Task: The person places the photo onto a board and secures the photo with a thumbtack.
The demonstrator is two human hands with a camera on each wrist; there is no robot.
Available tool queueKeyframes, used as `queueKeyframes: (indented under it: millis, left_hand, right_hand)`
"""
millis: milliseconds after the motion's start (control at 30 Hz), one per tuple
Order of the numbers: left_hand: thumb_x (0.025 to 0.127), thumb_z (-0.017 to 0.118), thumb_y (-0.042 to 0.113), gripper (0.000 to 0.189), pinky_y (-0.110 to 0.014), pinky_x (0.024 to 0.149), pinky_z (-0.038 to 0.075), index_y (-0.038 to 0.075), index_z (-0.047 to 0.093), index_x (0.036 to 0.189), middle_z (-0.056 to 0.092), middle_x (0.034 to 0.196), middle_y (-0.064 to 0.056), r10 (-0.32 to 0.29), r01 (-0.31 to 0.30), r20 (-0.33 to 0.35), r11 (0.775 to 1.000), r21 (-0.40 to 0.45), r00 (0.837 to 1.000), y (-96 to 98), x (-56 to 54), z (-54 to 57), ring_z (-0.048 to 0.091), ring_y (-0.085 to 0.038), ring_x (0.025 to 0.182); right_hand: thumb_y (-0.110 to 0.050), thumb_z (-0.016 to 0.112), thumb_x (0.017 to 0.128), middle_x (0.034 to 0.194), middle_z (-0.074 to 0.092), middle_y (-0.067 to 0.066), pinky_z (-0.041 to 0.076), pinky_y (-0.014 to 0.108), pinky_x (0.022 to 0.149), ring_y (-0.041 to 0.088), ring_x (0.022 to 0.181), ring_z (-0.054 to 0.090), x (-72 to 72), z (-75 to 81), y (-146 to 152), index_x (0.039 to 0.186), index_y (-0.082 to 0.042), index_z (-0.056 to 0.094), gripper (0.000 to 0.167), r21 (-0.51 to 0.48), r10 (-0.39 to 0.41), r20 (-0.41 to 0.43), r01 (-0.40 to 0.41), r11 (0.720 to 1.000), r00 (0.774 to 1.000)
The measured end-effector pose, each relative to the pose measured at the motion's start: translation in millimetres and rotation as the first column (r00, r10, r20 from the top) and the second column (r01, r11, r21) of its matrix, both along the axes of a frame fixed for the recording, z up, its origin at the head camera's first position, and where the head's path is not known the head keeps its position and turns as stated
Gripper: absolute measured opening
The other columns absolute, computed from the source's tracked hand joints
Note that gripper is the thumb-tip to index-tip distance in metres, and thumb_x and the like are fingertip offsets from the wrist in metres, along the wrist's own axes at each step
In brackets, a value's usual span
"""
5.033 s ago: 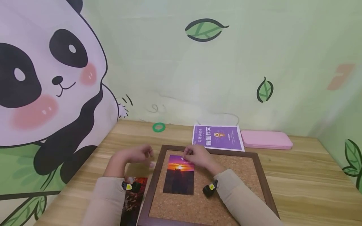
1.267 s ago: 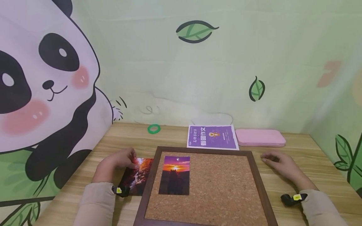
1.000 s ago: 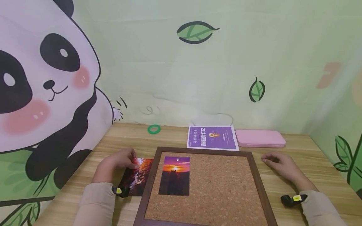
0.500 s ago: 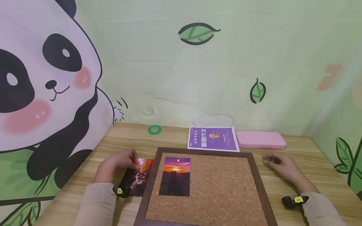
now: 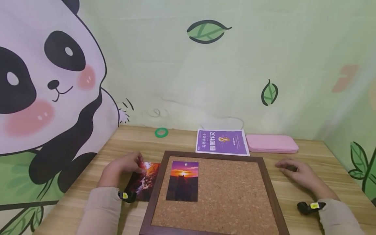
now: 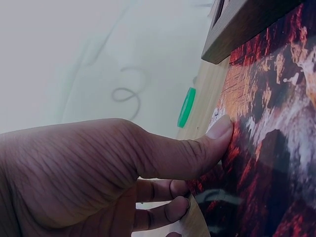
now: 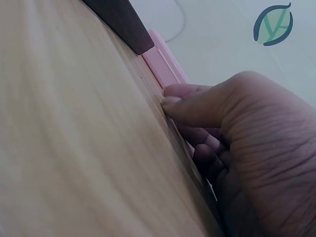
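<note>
In the head view my left hand [image 5: 128, 163] rests at the far-left corner of a red and dark photo [image 5: 146, 181], which lies on the table partly under the corkboard [image 5: 229, 192]. The left wrist view shows its thumb [image 6: 219, 129] on the photo's edge and the other fingers loosely bent beside it. My right hand [image 5: 296, 171] rests on the table right of the board, fingers loosely curled, holding nothing. A sunset photo [image 5: 182, 187] sits on the board's left part, with a small clear pushpin [image 5: 186, 164] at its top.
Behind the board lie a purple booklet [image 5: 221, 142] and a pink pencil case [image 5: 272, 144]. A green ring [image 5: 161, 132], perhaps a tape roll, is at the table's back edge. The panda-printed wall [image 5: 164, 65] stands behind the table.
Five seconds ago my right hand was at the pin on the sunset photo; it has since moved right, off the board. The left hand moved onto the red photo. Lately both stay still.
</note>
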State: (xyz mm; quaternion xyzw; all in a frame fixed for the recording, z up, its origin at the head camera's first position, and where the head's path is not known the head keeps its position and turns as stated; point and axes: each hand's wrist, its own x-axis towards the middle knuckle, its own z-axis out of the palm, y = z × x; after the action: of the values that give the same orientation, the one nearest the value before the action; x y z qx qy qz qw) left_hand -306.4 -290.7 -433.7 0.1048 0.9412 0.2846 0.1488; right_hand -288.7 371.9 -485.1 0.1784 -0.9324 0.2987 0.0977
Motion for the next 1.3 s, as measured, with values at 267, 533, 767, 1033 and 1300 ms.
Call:
queueKeyframes:
  millis: [267,533,767,1033,1300]
  left_hand:
    - [0.083,0.082,0.012,0.038,-0.039,0.075,0.045,-0.001,0.053,0.102,0.057,0.095,-0.014,-0.004,0.004,-0.011,1.000,0.001,1.000,-0.6,-1.0,-0.8,0.053,-0.027,0.085]
    - [0.082,0.080,0.008,0.035,-0.036,0.072,0.044,-0.001,0.053,0.102,0.056,0.092,-0.012,0.007,-0.007,0.012,1.000,0.024,1.000,-0.2,-1.5,-3.4,0.052,-0.025,0.084]
    - [0.082,0.080,0.008,0.035,-0.037,0.073,0.044,-0.001,0.053,0.101,0.056,0.093,-0.012,0.002,-0.002,0.005,1.000,0.021,1.000,-0.7,-2.2,-3.3,0.052,-0.026,0.084]
    - [0.082,0.081,0.009,0.036,-0.038,0.073,0.044,-0.001,0.053,0.102,0.056,0.093,-0.012,0.004,-0.004,0.008,1.000,0.015,1.000,-1.7,-1.9,-3.1,0.052,-0.026,0.085]
    - [0.082,0.081,0.010,0.036,-0.041,0.077,0.046,0.000,0.053,0.104,0.058,0.095,-0.013,0.007,-0.008,0.012,1.000,0.020,1.000,-2.1,-2.6,-3.1,0.054,-0.027,0.086]
  right_hand:
    - [-0.030,0.067,0.098,0.108,0.071,0.007,0.048,0.033,0.079,0.016,0.095,0.061,-0.7,2.0,-2,0.109,-0.013,0.075,0.021,0.025,-0.093,0.029,0.093,0.995,0.995]
    - [-0.031,0.066,0.099,0.104,0.073,0.008,0.049,0.044,0.082,0.025,0.098,0.064,-0.6,1.3,-6,0.107,-0.010,0.074,0.023,0.048,-0.129,0.037,0.127,0.991,0.991]
    - [-0.024,0.068,0.098,0.097,0.070,0.005,0.049,0.044,0.079,0.020,0.090,0.061,-2.0,2.6,-7,0.105,-0.009,0.072,0.017,0.091,-0.118,-0.013,0.119,0.989,0.993]
    - [-0.025,0.069,0.097,0.093,0.070,0.005,0.049,0.046,0.079,0.023,0.089,0.063,-0.2,3.3,-8,0.101,-0.008,0.071,0.018,0.098,-0.127,-0.006,0.127,0.987,0.992]
    - [-0.014,0.067,0.096,0.097,0.067,0.012,0.043,0.019,0.068,0.000,0.081,0.053,1.9,1.0,10,0.113,0.000,0.067,0.022,-0.101,-0.175,-0.088,0.166,0.981,0.981]
